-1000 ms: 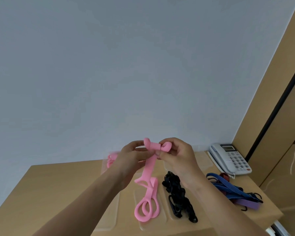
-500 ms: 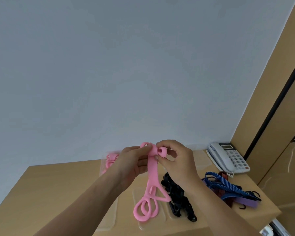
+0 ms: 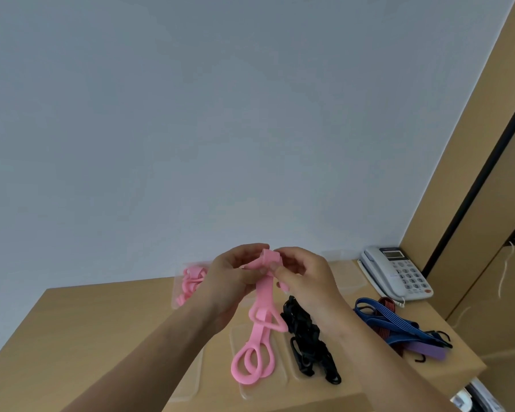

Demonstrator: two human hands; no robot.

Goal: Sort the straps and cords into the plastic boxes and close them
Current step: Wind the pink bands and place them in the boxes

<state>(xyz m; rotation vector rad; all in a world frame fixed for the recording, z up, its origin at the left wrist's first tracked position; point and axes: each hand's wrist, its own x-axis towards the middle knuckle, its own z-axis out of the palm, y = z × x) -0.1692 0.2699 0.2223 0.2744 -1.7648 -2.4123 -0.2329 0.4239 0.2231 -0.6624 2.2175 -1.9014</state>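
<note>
Wooden desk (image 3: 107, 328) against a pale wall: above it, the left hand (image 3: 229, 281) and right hand (image 3: 304, 278) both pinch the rolled top of a pink strap (image 3: 263, 295), which hangs below the grip. Right of it lie black cords (image 3: 306, 337); farther right, blue straps (image 3: 396, 322).

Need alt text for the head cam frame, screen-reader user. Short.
Two bare hands, left hand and right hand, pinch the rolled top end of a pink strap above a wooden table, its looped end hanging toward a clear plastic lid. Nearby lie black straps, blue cords, more pink straps in a clear box, and a telephone.
</note>
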